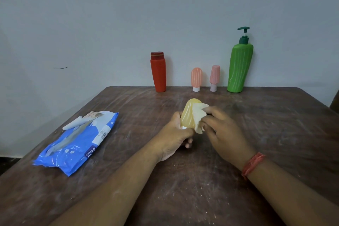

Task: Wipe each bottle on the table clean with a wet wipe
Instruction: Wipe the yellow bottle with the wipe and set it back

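Two bare hands are meeting over the middle of a dark, scuffed wooden table (256, 115). The left hand (175, 137) is gripping the lower part of a small yellow bottle (188, 113), its fingers curled around the bottle's white cap end, and is holding the bottle tilted so its rounded top is pointing away from the person. The right hand (222, 132) is pinching a crumpled white wet wipe (199, 117) and pressing it against the right side of the yellow bottle. A red thread band (253, 165) is sitting around the right wrist.

Beyond the yellow bottle, four more bottles are standing upright in a row along the far edge of the table, against a plain grey wall (110, 14). Directly behind the yellow bottle is a small orange striped bottle (196, 78), resting on its white cap. To the left of that one is a taller red bottle (158, 73) with a dark red cap. To the right is a small pink bottle (214, 77), also standing on its cap, and further right a tall green pump bottle (239, 68) with a dark green pump head.

Well to the left of the yellow bottle, a blue pack of wet wipes (78, 143) is lying flat on the table, with its flap (73, 124) peeled open.
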Action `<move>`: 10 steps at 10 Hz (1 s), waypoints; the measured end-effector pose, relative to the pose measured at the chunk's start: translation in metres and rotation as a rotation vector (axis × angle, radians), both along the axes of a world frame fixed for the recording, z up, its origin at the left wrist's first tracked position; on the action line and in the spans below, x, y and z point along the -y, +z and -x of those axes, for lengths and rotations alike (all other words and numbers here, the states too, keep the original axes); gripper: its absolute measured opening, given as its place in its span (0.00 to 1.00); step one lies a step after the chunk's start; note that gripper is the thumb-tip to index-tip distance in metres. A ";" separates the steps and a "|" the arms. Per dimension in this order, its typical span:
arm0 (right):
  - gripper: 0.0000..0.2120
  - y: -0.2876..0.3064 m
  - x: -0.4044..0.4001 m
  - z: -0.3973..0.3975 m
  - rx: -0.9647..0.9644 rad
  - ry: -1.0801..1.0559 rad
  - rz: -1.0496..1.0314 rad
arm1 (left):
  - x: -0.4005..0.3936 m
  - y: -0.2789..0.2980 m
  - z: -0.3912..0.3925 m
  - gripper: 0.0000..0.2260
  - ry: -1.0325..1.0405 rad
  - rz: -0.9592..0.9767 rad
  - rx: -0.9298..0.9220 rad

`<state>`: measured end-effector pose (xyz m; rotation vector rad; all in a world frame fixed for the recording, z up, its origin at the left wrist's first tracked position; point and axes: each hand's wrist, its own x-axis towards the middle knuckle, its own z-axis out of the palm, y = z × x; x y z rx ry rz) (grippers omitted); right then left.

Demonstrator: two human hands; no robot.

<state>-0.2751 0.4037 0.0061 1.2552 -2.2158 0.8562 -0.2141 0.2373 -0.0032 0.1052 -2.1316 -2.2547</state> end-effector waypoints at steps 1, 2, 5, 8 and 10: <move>0.14 0.004 -0.001 0.003 0.020 -0.062 0.028 | -0.001 -0.002 0.001 0.25 0.002 0.053 0.006; 0.14 0.004 0.000 -0.003 0.008 -0.006 -0.024 | 0.000 -0.002 0.001 0.25 0.013 0.041 0.003; 0.16 0.011 -0.005 -0.005 -0.072 0.062 -0.100 | 0.001 -0.003 0.000 0.25 0.011 0.039 -0.010; 0.15 0.009 -0.002 -0.003 -0.046 0.084 -0.061 | -0.001 -0.004 0.000 0.22 0.014 0.182 -0.024; 0.12 0.008 0.001 0.001 -0.096 -0.045 -0.065 | -0.002 -0.004 -0.001 0.18 -0.011 0.385 -0.023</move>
